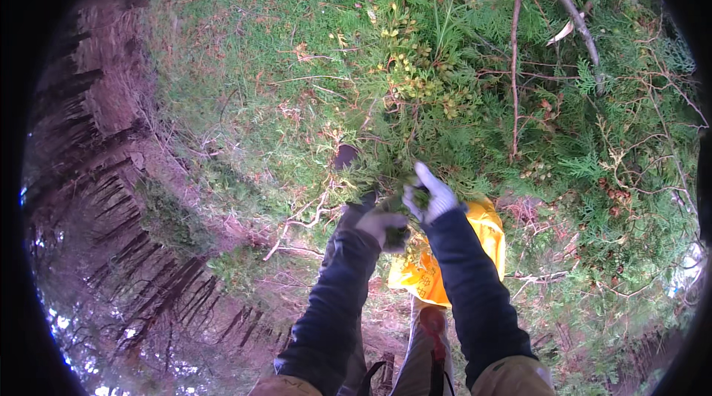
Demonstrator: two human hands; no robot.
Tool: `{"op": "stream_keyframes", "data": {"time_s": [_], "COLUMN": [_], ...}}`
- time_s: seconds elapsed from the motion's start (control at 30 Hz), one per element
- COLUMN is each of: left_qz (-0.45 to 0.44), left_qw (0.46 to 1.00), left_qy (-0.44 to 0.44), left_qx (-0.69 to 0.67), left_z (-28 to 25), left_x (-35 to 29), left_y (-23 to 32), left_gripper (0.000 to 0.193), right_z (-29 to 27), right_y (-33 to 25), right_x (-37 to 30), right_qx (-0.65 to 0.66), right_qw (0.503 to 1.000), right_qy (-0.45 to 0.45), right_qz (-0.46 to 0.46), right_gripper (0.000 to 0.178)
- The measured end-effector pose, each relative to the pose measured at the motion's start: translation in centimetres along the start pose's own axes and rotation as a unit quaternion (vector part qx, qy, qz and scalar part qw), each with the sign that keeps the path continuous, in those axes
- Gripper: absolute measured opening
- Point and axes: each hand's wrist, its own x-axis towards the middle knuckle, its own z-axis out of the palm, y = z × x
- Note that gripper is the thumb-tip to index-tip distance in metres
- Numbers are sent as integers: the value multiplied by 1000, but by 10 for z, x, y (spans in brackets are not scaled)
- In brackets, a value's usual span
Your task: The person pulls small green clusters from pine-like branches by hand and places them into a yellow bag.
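Note:
My left hand [380, 226], in a pale glove, is closed low in front of me. Dark green shows at its fingers, too blurred to make out. Just to the right and a little higher, my right hand [434, 198], also gloved, has its fingers curled round a green conifer sprig [422, 195]. The two hands are close together above flat, scaly evergreen foliage [386, 166]. A yellow bag [486, 229] with dark print hangs behind and beside my right forearm, partly covered by it.
Cut or fallen evergreen branches [445, 47] with yellowish cones cover the ground ahead. Bare sticks [517, 62] lie at the upper right, and a pale twig [297, 224] juts out left of my hands. Tree trunks [170, 285] stand at the left. A red-handled tool [432, 322] hangs by my leg.

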Motion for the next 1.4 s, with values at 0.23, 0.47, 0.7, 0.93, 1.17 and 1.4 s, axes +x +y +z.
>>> {"op": "stream_keyframes", "data": {"time_s": [0.23,0.47,0.7,0.93,1.17,1.4], "left_qz": [154,304,227,236,339,210], "left_qw": [931,800,899,867,824,820], "left_qy": [65,199,118,174,148,134], "left_qx": [324,478,354,402,430,515], "left_z": [32,45,-20,-11,26,24], "left_x": [86,151,113,116,105,-2], "left_y": [15,-4,4,-25,-23,3], "left_gripper": [42,40,38,34,37,56], "right_z": [-34,-67,-116,0,55,-28], "right_y": [34,44,35,-83,-75,-12], "right_x": [-127,-226,-114,-10,21,-6], "right_qx": [-365,-588,-555,-499,-839,-352], "right_qw": [916,779,706,725,440,909], "right_qy": [58,104,-9,-182,79,-58], "right_qz": [-155,-193,-438,-439,-312,-214], "right_gripper": [21,19,32,47,45,22]}}
